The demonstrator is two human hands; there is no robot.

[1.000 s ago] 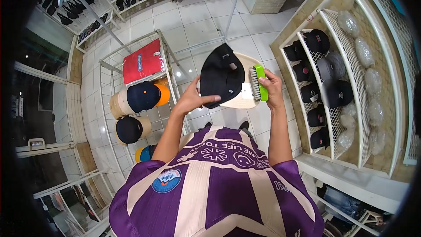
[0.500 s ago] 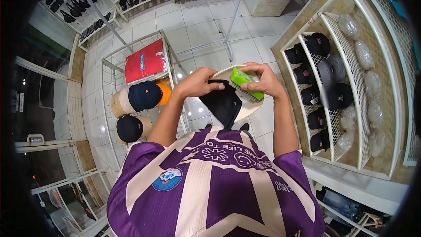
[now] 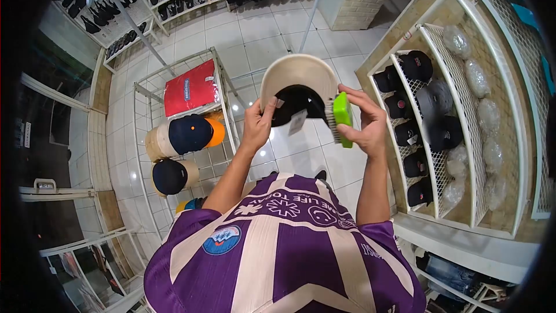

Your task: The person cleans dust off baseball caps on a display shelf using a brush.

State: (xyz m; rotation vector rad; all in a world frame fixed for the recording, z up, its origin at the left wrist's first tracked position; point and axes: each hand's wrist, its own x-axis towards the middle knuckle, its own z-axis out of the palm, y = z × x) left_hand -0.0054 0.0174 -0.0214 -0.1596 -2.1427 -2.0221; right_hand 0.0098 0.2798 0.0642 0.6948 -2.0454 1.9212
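Left hand (image 3: 256, 127) has the cap (image 3: 300, 84) at two o'clock and pinches its edge, thumb on the inside. Right hand (image 3: 369, 130) has it at ten o'clock; half closed, it grips a green brush (image 3: 343, 119).

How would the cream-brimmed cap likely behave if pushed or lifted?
The cap's brim probably resists bending, since it holds a smooth curve. It seems light, as the left hand grips it by one edge. Its white tag hangs loose, so would likely swing.
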